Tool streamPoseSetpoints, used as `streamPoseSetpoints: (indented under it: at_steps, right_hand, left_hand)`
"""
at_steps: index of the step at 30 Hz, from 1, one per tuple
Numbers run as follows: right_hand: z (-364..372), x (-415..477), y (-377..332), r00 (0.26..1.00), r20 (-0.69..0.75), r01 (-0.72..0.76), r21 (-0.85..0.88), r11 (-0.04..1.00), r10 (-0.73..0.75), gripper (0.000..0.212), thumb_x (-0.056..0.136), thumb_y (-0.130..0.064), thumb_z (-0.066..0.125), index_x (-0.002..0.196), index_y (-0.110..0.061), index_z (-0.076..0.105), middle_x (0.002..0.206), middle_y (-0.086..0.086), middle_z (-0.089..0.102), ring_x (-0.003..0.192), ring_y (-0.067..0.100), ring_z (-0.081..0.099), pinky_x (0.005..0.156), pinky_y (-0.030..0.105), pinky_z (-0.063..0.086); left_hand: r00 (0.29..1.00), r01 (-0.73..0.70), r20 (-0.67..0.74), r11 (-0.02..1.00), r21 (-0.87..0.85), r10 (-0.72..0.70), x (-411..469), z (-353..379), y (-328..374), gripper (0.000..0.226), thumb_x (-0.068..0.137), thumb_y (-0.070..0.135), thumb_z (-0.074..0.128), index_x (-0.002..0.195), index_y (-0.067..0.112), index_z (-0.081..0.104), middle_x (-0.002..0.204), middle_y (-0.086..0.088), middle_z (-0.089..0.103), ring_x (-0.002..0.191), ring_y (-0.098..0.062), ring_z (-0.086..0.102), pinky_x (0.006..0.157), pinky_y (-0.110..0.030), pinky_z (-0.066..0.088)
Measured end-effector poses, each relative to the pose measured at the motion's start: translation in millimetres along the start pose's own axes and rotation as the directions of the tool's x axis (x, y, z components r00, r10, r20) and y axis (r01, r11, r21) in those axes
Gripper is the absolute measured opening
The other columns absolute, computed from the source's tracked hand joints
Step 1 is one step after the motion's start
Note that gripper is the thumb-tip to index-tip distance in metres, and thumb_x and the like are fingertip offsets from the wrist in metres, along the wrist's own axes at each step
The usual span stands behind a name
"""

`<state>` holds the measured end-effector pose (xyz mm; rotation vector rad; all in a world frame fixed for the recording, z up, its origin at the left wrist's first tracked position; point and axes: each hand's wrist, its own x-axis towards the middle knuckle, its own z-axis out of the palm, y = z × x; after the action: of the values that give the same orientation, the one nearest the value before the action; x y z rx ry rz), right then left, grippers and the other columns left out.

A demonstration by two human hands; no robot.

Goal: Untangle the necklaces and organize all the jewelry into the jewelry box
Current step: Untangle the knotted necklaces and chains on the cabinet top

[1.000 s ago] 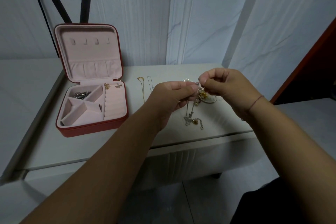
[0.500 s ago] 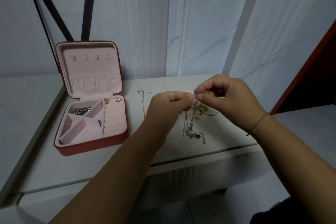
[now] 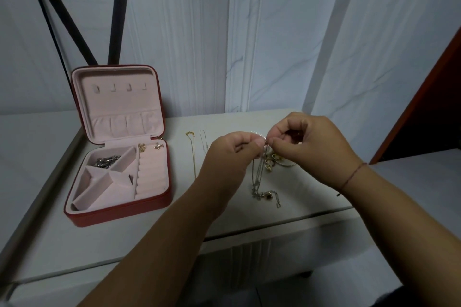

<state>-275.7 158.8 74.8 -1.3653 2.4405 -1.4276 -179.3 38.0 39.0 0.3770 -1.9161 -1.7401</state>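
Tangled necklaces (image 3: 260, 183), thin silver and gold chains with small pendants: top end lifted, lower end trailing on the white tabletop (image 3: 154, 234). Left hand (image 3: 232, 154) and right hand (image 3: 311, 147) each pinch a strand between thumb and forefinger, the fingertips almost meeting. Red square jewelry box with pink lining (image 3: 119, 209): open, lid upright, at 9 o'clock of the hands. Silver pieces (image 3: 106, 162) lie in its 12 o'clock triangular compartment. Gold chain (image 3: 193, 157) and silver chain (image 3: 204, 142) lie straight between box and hands.
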Motion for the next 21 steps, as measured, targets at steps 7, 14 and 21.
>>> streamPoseSetpoints:
  at_steps: [7, 14, 21]
  right_hand:
    - [0.4, 0.8, 1.4, 0.998, 0.062, -0.032, 0.032, 0.999, 0.03, 0.01, 0.08, -0.007, 0.068, 0.076, -0.016, 0.07, 0.065, 0.001, 0.062, 0.057, 0.008, 0.051, 0.06, 0.024, 0.048]
    - [0.0, 0.6, -0.5, 0.998, 0.059, -0.024, 0.046, 0.999, 0.021, 0.005, 0.077, -0.019, 0.074, 0.079, -0.016, 0.071, 0.064, -0.001, 0.061, 0.056, 0.008, 0.051, 0.059, 0.026, 0.05]
    - [0.6, 1.8, 3.8, 0.994, 0.103, -0.037, 0.119, 0.992, 0.024, 0.005, 0.081, -0.023, 0.073, 0.079, -0.019, 0.073, 0.079, 0.022, 0.067, 0.072, 0.037, 0.062, 0.076, 0.049, 0.054]
  left_hand:
    - [1.0, -0.026, -0.002, 0.999, 0.026, 0.026, -0.5, 0.5, 3.0, 0.017, 0.095, 0.015, 0.053, 0.085, 0.013, 0.067, 0.065, 0.01, 0.064, 0.062, 0.006, 0.058, 0.062, -0.008, 0.046]
    - [1.0, -0.024, 0.005, 0.999, 0.048, 0.023, 0.1, 0.1, 2.2, 0.02, 0.096, 0.016, 0.052, 0.083, 0.016, 0.068, 0.064, 0.011, 0.065, 0.064, 0.006, 0.058, 0.065, -0.011, 0.046]
    - [0.997, 0.076, 0.017, 0.997, -0.003, -0.076, -1.9, 3.1, 7.2, 0.026, 0.099, 0.024, 0.044, 0.083, 0.017, 0.063, 0.073, 0.005, 0.063, 0.075, -0.007, 0.059, 0.077, -0.027, 0.05]
